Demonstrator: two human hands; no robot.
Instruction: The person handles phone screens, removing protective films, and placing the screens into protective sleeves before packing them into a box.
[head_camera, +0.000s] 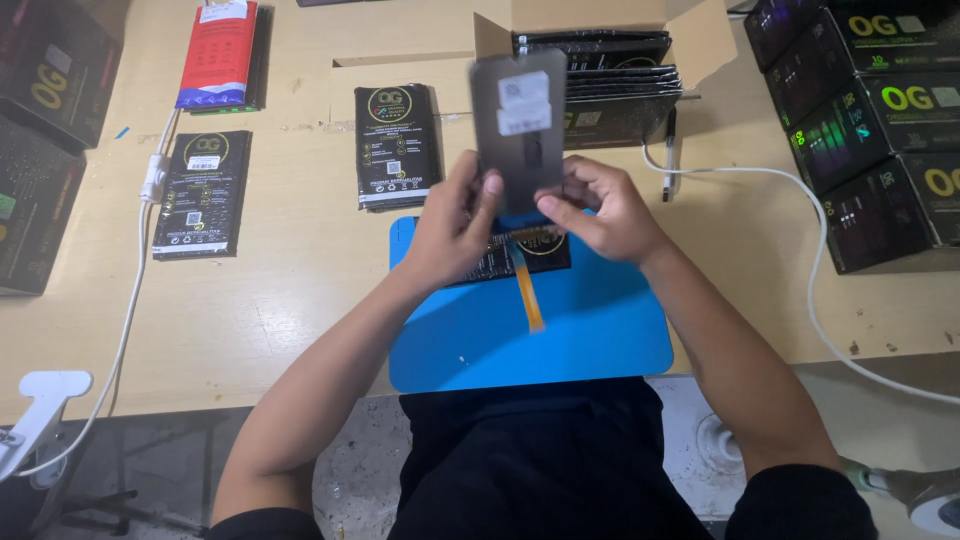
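- Sitting nearest the camera is the blue mat (600, 340), which I use as the landmark; it lies flat at the near edge of the wooden table (300, 290).
- On the mat's far half lies a dark flat package (500, 262), partly hidden under the hands, with an orange ribbon strip (530, 300) trailing from under it toward the near edge.
- Above the mat's far edge, both hands hold a dark phone screen panel (520, 120) upright, with white stickers on its upper part.
- The left hand (455, 225) is closed on the panel's lower left edge, thumb laid on the face.
- The right hand (605, 210) pinches the lower right corner, fingers curled narrow around it; the panel is blurred, so I cannot tell whether the strip is joined to it.
- Judging by the grip, the step in hand looks like inspecting or turning the panel; the next move would call for a light, even hold by the edges, kept off the face and clear of the strip.
- Left of the mat lie two black flat packs (398, 145) (204, 192), and farther left a white cable (130, 300).
- Beyond the mat stands an open cardboard box (700, 35) filled with more dark packs.
- Far left of that box rests a red pack (218, 55).
- Right of the mat, black cartons (880, 130) are stacked, and a second white cable (800, 190) curves past them.
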